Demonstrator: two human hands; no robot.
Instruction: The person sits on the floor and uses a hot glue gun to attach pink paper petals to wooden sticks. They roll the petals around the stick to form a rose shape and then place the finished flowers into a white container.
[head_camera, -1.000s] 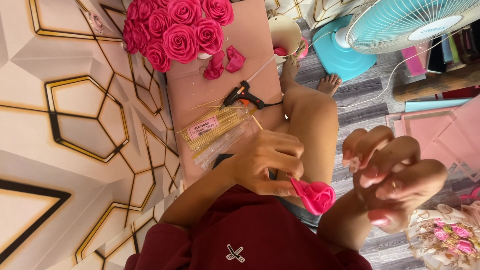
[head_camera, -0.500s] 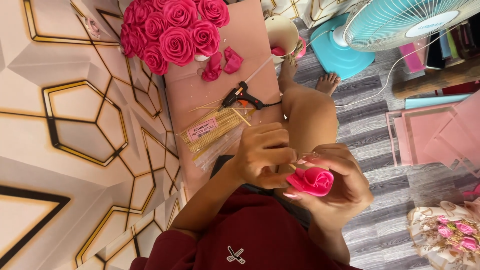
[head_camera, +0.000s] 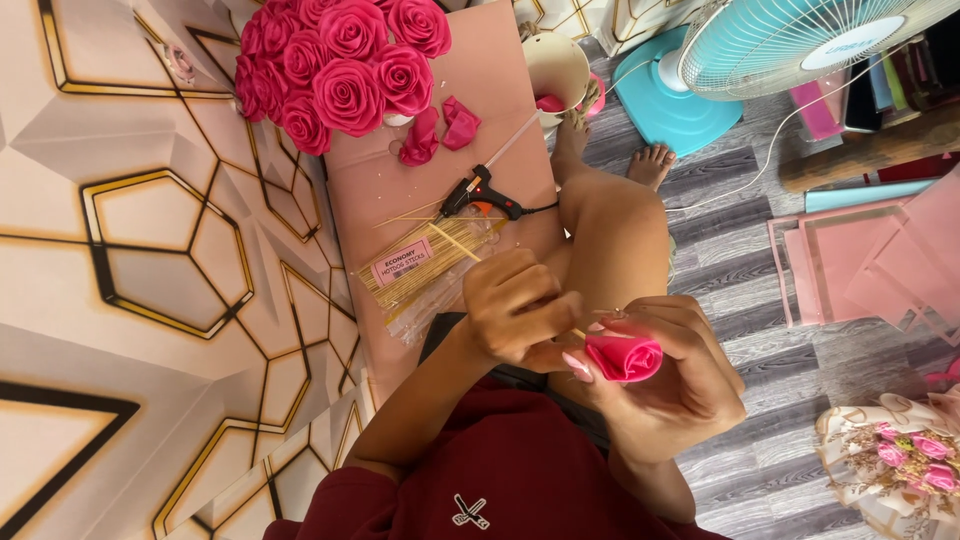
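Your right hand (head_camera: 680, 385) cups a small pink rose (head_camera: 625, 357) made of rolled ribbon or foam. Your fingers curl around it, and the grip is pressed snug on the flower. Your left hand (head_camera: 520, 310) sits just beside it, touching the rose. Its grip pinches a thin wooden stick (head_camera: 470, 252) that pokes out toward the pink board. Both hands are over your lap, above your bent knee.

In front of your hands lies a long pink board (head_camera: 500, 90) on the floor. On it rests a clear packet of wooden sticks (head_camera: 425, 268) with a pink label. Just past the packet lies a black glue gun (head_camera: 480, 193) with an orange trigger. Its cord runs off to the side. Farther up sits a big bunch of pink roses (head_camera: 340, 60), all packed close together. Two loose pink petals (head_camera: 440, 130) lie near the bunch. A cream cup (head_camera: 560, 65) stands at the far edge of the board.

A teal fan (head_camera: 790, 45) stands on the grey floor to your right. Pink paper sheets (head_camera: 870, 255) lie near it. A small bouquet (head_camera: 900, 460) with pink flowers sits at the low right corner.
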